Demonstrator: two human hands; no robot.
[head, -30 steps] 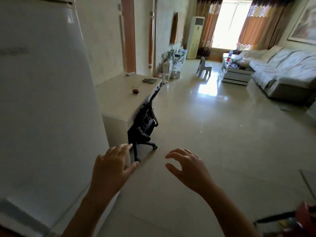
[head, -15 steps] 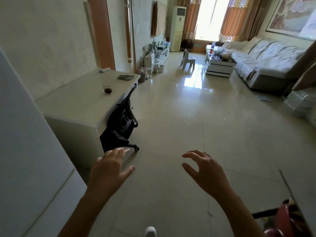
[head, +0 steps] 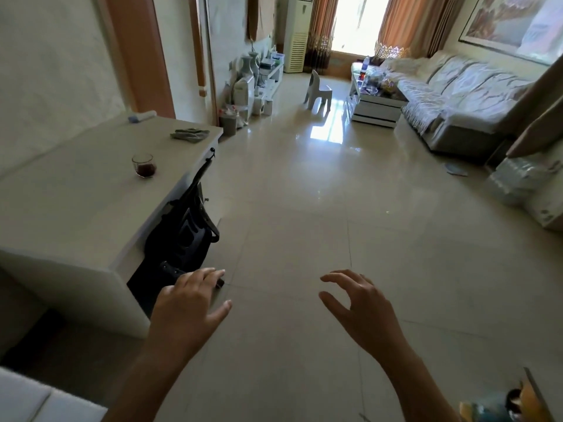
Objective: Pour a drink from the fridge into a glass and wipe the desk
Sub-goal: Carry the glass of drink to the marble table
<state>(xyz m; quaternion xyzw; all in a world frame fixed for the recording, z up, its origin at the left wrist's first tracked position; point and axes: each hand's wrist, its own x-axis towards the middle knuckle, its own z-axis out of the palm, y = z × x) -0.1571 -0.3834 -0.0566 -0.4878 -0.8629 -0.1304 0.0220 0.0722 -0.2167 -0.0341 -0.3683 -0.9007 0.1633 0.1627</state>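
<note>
Both our hands spread & empty, left hand (head: 190,303) nearer the desk (head: 76,208): glass (head: 144,165) w/ dark drink stands ahead-left, folded cloth (head: 189,135) beyond it at the far end, right hand (head: 362,312) further off.

the desk (head: 76,214) stands along the left wall, with a glass (head: 144,165) on its top towards the front edge, a cloth (head: 190,135) lying further back near the far end, and a chair (head: 182,239) pushed in under its right side. beyond the desk a low shelf (head: 268,74) runs along the same wall, a small chair (head: 318,91) stands on the open floor (head: 304,208) further back, and to its right a coffee table (head: 376,106) sits just before a sofa (head: 457,95) at the right wall. nearest the viewer, the left hand (head: 185,309) and right hand (head: 362,312) hang apart over the floor, the left one before the chair's base.
</note>
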